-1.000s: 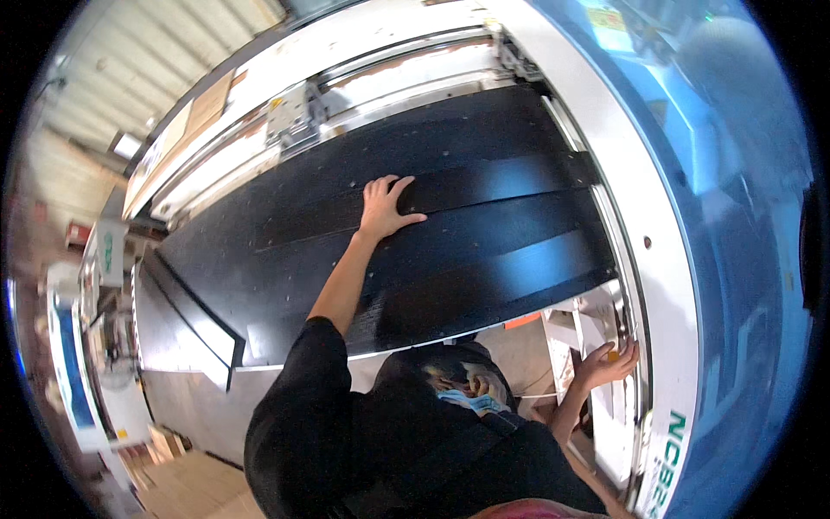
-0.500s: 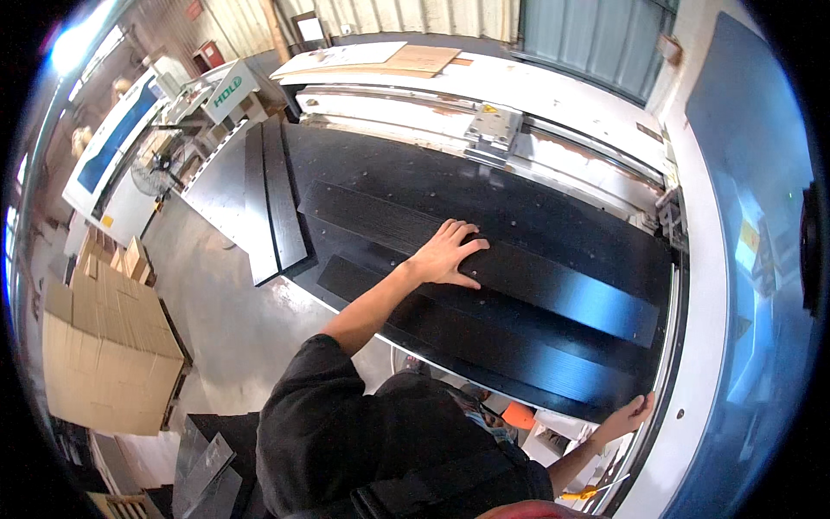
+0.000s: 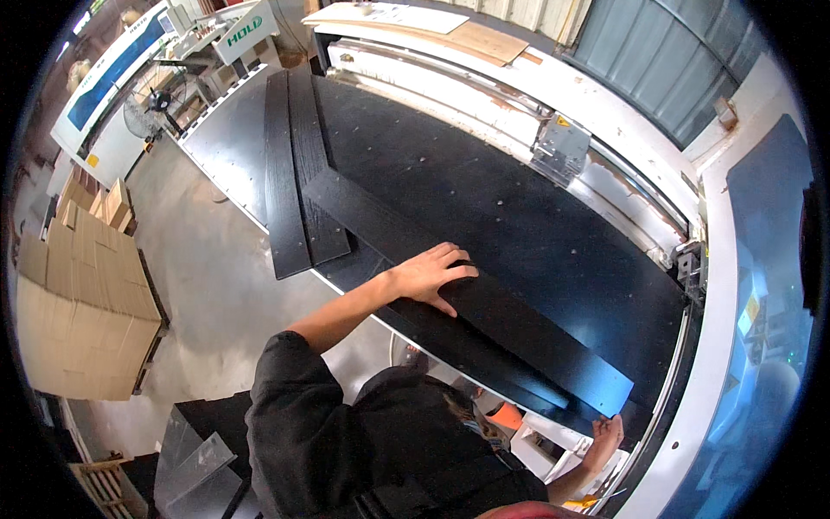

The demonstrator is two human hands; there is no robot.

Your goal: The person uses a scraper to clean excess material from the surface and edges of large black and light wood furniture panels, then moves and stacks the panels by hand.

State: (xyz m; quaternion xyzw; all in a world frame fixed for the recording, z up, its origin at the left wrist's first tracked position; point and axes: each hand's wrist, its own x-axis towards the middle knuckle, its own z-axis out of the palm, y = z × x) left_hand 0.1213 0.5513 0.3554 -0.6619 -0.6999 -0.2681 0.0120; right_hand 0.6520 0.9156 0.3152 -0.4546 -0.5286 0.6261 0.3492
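A long, narrow black board [image 3: 536,329] with a wood-grain face lies slantwise across the dark tabletop [image 3: 406,147]. My left hand [image 3: 424,278] spans its middle, thumb at the near edge and fingers at the far edge. At the board's near right corner, the bent fingers of my right hand [image 3: 608,437] pinch the end. Another black board [image 3: 484,350] lies closer to me along the table's front edge, partly covered by the first. Two more black strips [image 3: 290,173] lie side by side at the left, and the far end of the held board reaches their edge.
Behind the table runs a white rail with a metal carriage [image 3: 560,147]; pale panels [image 3: 484,39] rest above it. A blue-and-white machine cover [image 3: 761,285] bounds the right. Stacked cardboard [image 3: 86,303], a fan [image 3: 143,112] and dark offcuts [image 3: 203,458] stand at the left.
The held board has swung: its right end came toward me, over the nearer board, and its slant is steeper. Both hands moved with it. My view has also shifted.
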